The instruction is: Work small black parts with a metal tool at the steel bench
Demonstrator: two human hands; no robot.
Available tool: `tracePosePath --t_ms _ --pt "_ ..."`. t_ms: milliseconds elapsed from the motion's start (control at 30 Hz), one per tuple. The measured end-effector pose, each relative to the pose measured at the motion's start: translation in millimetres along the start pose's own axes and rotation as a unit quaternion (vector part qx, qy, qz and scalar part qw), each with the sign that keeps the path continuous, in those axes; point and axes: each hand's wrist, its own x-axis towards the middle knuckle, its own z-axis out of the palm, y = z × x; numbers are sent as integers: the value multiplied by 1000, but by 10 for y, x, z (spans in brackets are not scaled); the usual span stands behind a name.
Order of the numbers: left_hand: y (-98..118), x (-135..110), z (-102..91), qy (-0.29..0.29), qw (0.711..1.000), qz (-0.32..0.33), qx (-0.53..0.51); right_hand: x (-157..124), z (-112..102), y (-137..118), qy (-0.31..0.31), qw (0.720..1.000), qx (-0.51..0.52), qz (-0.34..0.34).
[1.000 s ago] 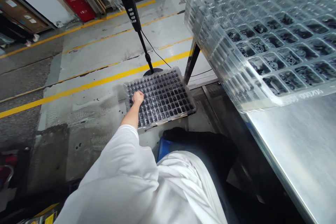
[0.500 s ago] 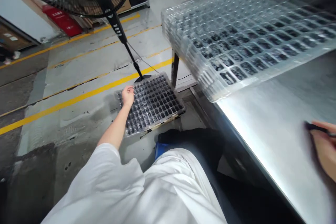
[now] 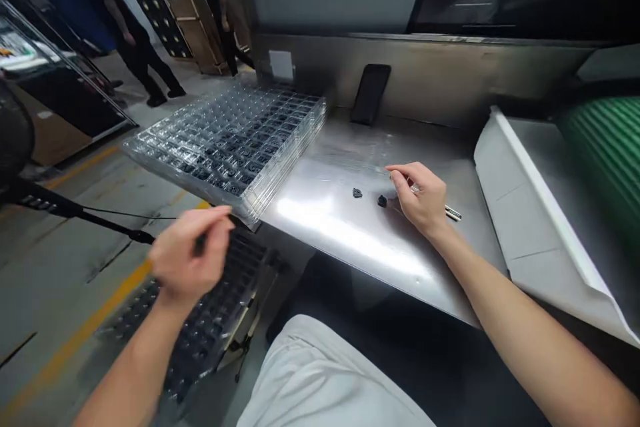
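My left hand [image 3: 193, 253] is raised in front of the near corner of a stack of clear plastic compartment trays [image 3: 235, 140]. Its fingers are curled, thumb and forefinger pinched; anything between them is too small to make out. Lower down, partly behind that arm, is another compartment tray [image 3: 205, 327] with dark pieces. Over the metal table [image 3: 330, 213], my right hand [image 3: 420, 197] has its fingertips drawn together, their content unclear. Beside it lie a small black ring-like part [image 3: 357, 193] and a small black lump [image 3: 383, 201]. A thin metallic stick [image 3: 454, 213] pokes out behind this hand.
A black phone [image 3: 370, 95] leans against the table's back panel. To the right stands a white sheet-like wall [image 3: 540, 207] beside a green ribbed surface [image 3: 610, 160]. A fan pole [image 3: 75, 210] crosses at left. Two people stand in the background.
The view has swung right, toward the table. My left hand has risen from the lower tray to beside the stack. My right hand, earlier at the edge with a black thing, is over the table.
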Motion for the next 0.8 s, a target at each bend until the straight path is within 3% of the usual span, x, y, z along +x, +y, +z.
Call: tracePosePath --t_ms 100,233,333,467,567,700,767,800 --pt "290 228 674 -193 977 86 -19 21 -66 21 5 999 -22 30" --pt "511 441 1639 -367 929 11 35 7 -89 84 -68 995 -62 40" --pt "635 517 2119 -465 879 -7 109 -28 -99 132 -163 983 -77 21" --pt "684 585 2364 -534 835 43 123 -32 -100 241 -274 959 -75 -10" --pt "635 646 2398 -544 835 28 76 -4 -81 329 -294 954 -54 -11" --pt "550 770 2503 -496 862 -91 -56 8 -53 417 -272 962 -23 11" --pt "544 854 2639 -462 847 -195 -174 -2 -50 472 -226 974 -31 13" --pt "556 898 2729 -444 826 -252 -238 -7 -55 503 -193 980 -51 7"
